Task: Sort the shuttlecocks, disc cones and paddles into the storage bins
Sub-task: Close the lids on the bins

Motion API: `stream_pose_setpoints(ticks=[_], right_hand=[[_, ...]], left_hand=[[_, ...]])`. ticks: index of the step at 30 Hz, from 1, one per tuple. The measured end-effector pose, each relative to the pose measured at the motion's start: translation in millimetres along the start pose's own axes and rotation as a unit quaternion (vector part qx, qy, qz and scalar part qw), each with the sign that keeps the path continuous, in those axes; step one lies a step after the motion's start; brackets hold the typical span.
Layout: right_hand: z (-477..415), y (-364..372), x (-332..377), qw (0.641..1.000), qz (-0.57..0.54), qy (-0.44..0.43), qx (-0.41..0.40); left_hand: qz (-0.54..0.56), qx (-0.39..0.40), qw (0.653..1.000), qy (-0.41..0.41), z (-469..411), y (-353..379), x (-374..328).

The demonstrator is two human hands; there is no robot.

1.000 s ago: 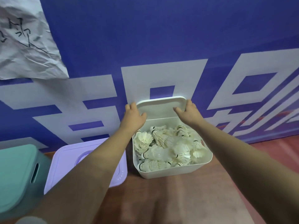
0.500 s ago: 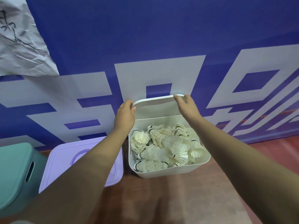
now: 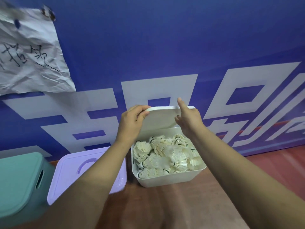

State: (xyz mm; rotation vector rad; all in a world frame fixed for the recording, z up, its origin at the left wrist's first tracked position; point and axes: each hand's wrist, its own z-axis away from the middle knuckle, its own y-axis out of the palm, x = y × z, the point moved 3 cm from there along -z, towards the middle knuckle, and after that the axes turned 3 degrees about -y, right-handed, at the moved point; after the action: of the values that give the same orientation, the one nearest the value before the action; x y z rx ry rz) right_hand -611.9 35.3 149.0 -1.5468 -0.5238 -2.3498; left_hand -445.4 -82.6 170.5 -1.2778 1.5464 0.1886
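Many white shuttlecocks (image 3: 166,156) fill the white bin (image 3: 170,179) straight ahead of you, heaped to just below its rim. The bin's white lid (image 3: 160,119) is tipped up over the far side, with its underside facing you.

Your left hand (image 3: 130,123) grips the lid's upper left corner, fingers curled over the rim. Your right hand (image 3: 189,119) is at the lid's right side. Its thumb lies against the near face and its index finger points straight up past the top edge. You cannot tell from this view whether the other fingers hold the rim.

The bin stands on a reddish-brown floor (image 3: 165,204), close to a blue banner (image 3: 165,47) with large white lettering. Just beside it on your left is a purple bin (image 3: 69,171) with its lid on, partly hidden by your left forearm. Beyond that is a teal bin (image 3: 18,179) with a slot handle in its side. A crumpled sheet of paper (image 3: 31,60) with handwriting hangs on the banner, high on your left
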Motion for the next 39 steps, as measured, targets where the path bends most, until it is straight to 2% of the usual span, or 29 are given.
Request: stream_pose_setpoints(ticks=[2,5,8,10,14,17,20,23,25,27,30,36,39], right_hand=[[12,4,-3,0.993,-0.109,0.039,0.023],[26,1,-5,0.985,-0.159,0.060,0.039],[34,-17,-5,0.982,-0.177,0.059,0.017],[41,-33,-6,0.980,-0.187,0.062,0.016],[45,-67,-11,0.979,-0.189,0.073,0.012],[48,-89,-16,0.981,-0.165,0.094,0.026],[50,-107,-26,0.983,-0.122,0.127,0.052],[43,-121,-39,0.985,-0.073,0.137,0.075],[32,-128,-51,0.990,-0.014,0.128,0.051],[17,-133,-60,0.992,0.097,0.083,-0.004],[1,-137,-72,0.966,0.254,0.017,-0.045],[-27,-137,-94,0.923,0.380,-0.036,-0.053],[-36,-137,-105,0.899,0.430,-0.056,-0.063]], left_hand=[[0.007,0.042,0.998,0.047,10,9,-14],[0.022,0.089,0.993,0.080,22,19,-29],[0.060,0.134,0.989,0.010,31,21,-25],[0.038,0.130,0.990,-0.030,34,19,-10],[-0.100,0.055,0.989,-0.096,31,6,44],[-0.196,0.053,0.955,-0.217,34,-4,81],[-0.246,0.106,0.900,-0.345,48,-8,103],[-0.142,0.127,0.877,-0.441,63,-7,115],[-0.094,0.121,0.893,-0.424,73,-3,116],[-0.109,0.138,0.909,-0.378,83,4,114],[-0.137,0.151,0.907,-0.367,102,14,112],[-0.199,0.179,0.900,-0.345,132,37,123],[-0.209,0.167,0.895,-0.358,137,48,125]])
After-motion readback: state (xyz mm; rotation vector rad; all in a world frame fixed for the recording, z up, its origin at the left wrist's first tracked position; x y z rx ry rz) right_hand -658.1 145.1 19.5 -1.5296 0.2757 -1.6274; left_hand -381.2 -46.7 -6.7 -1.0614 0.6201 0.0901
